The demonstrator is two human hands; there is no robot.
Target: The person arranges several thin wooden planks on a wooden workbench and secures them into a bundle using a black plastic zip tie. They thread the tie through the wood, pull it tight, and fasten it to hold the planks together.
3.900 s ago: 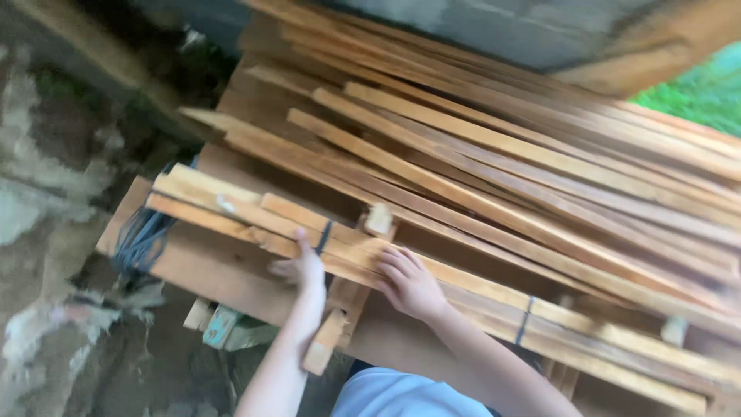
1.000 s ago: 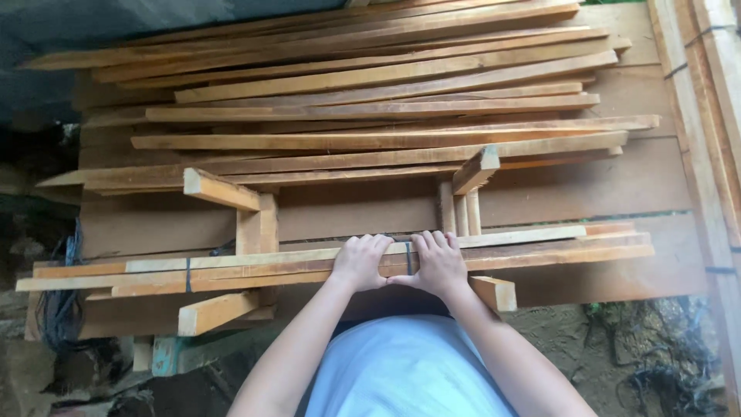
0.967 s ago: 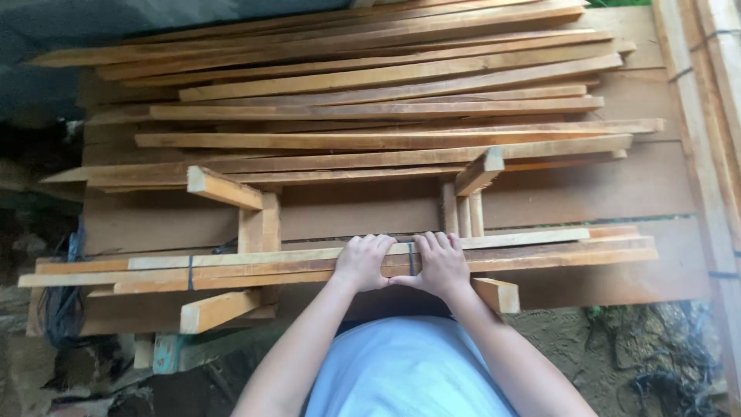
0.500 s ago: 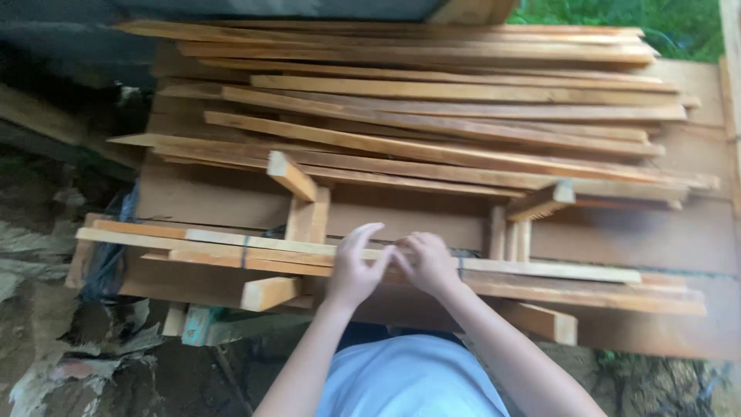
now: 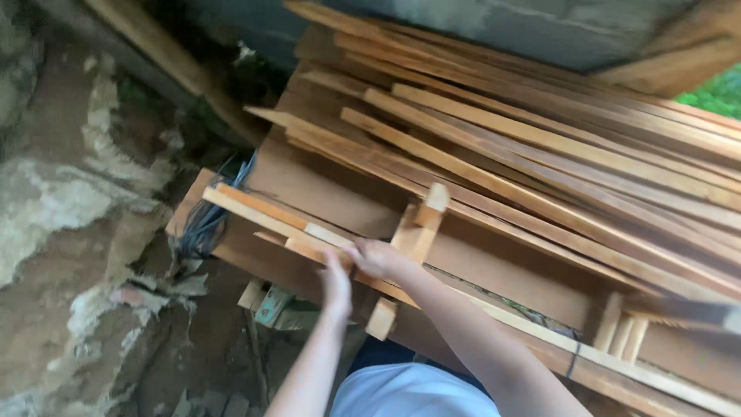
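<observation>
Both hands are seen at the near edge of a wide brown board (image 5: pixel 494 262) that serves as a work surface. The left hand (image 5: pixel 336 279) is closed around a bundle of long thin wooden strips (image 5: pixel 262 212) that lies along that edge; the fingers are wrapped over the top of the bundle and the thumb side faces the person. The right hand (image 5: pixel 380 259) is laid on the same bundle, just beside the left, with fingers curled over it; whether it is fully clamped cannot be told, as the picture is blurred by motion. The bundle runs from the left corner of the board, under both hands, and on towards the lower right, where a dark band (image 5: pixel 573 357) is seen around it.

A short wooden block (image 5: pixel 409 255) is propped across the bundle just behind the hands, its lower end overhanging the board's edge. Further short pieces (image 5: pixel 621 332) stand upright towards the right.

No bin, box or tray is seen; the stock is held loose. A large stack of long wooden slats (image 5: pixel 556 162) is piled on the far part of the board, lying diagonally. A tangle of dark cables (image 5: pixel 208 220) hangs at the board's left end. Rough ground (image 5: pixel 77 232) lies to the left. A pale shirt (image 5: pixel 409 394) is seen at the bottom.
</observation>
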